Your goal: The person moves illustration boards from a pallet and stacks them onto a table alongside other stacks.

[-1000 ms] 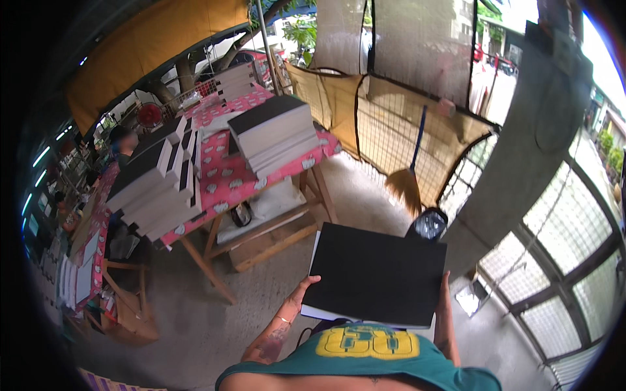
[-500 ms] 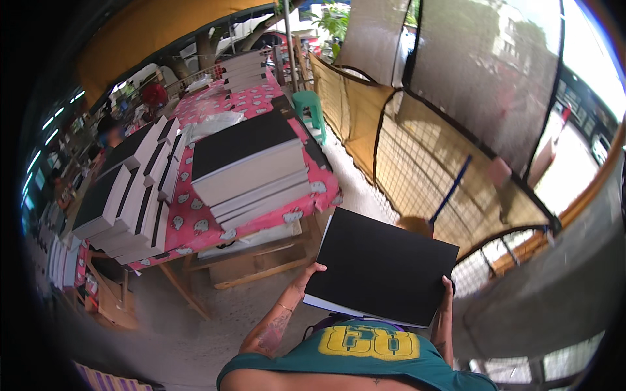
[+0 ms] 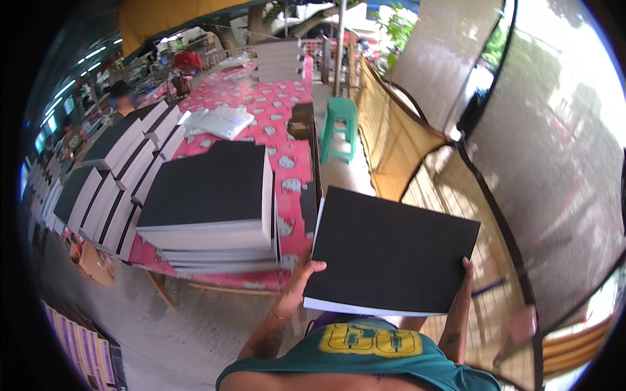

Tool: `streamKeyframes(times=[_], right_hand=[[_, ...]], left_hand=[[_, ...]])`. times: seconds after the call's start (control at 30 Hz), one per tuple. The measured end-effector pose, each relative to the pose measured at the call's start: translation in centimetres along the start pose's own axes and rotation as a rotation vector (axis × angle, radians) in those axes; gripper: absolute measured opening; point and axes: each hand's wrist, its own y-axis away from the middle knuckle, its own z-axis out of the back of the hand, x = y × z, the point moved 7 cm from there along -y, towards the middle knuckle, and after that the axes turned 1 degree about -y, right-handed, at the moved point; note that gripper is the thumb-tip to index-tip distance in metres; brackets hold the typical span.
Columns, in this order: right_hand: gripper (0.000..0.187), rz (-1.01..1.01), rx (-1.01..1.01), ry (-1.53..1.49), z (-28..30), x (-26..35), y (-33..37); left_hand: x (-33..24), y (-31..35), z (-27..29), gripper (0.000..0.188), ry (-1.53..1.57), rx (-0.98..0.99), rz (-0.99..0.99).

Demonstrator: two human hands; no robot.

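Around black-topped sheets (image 3: 393, 251), left hand (image 3: 302, 275), right hand (image 3: 463, 279), fingers mostly hidden

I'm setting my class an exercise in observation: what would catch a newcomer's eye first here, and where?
Probably the broad black sheet, right of centre, held between the left hand and the right hand. Then the pink patterned tablecloth to the left, bearing thick black-topped paper stacks. Beyond the sheet, a green stool stands upright past the tablecloth's right edge.
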Motion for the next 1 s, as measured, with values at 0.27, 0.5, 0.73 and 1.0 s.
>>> streamKeyframes(times=[0.27, 0.5, 0.73, 1.0], right_hand=[[0.069, -0.197, 0.224, 0.165, -7.1, -1.0, -27.5], [0.068, -0.356, 0.464, 0.237, -22.6, -4.7, -43.9], [0.070, -0.479, 0.822, 0.323, -41.5, -11.9, -56.7], [0.090, -0.584, 1.518, 0.089, -66.6, -19.7, -59.4]], left_hand=[[-0.2, -16.5, 1.8, 0.059, 0.088, -0.265, 0.037], [-3.6, -26.5, 4.5, 0.055, 0.106, -0.504, -0.065], [-5.7, -31.3, 9.1, 0.054, 0.138, -0.875, -0.265], [-8.7, -34.2, 14.6, 0.072, 0.117, -1.336, -0.738]])
